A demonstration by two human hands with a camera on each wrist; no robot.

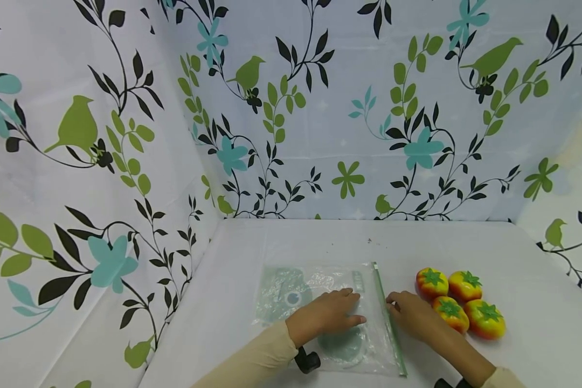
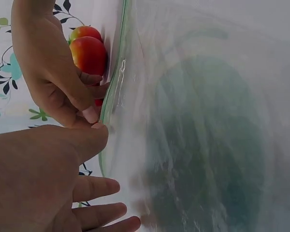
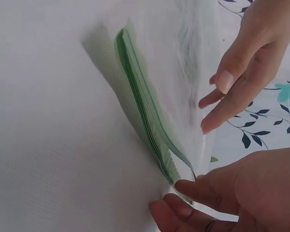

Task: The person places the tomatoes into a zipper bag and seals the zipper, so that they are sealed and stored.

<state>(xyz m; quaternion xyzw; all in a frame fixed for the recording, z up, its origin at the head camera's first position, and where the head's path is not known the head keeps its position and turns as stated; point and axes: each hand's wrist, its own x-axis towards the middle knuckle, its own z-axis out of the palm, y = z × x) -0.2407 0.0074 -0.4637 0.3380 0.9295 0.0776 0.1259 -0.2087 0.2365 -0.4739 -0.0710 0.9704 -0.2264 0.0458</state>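
Note:
A clear plastic zip bag (image 1: pixel 327 280) with pale green printing lies flat on the white table, its green zip strip (image 1: pixel 390 323) along the right side. My right hand (image 1: pixel 412 315) pinches the edge at this strip between thumb and fingers. In the right wrist view, the strip (image 3: pixel 145 106) shows a narrow gap close to the right fingertips. Over the bag, my left hand (image 1: pixel 327 312) is spread with fingers extended toward the strip. Its thumb is near the strip in the left wrist view, where the bag's green print (image 2: pixel 208 140) fills the right side.
Several red-yellow, tomato-like fruits (image 1: pixel 485 319) with green star-shaped tops sit together just right of my right hand. A patterned curtain (image 1: pixel 291 161) with birds and leaves stands behind the white table (image 1: pixel 237 248) and along its left side.

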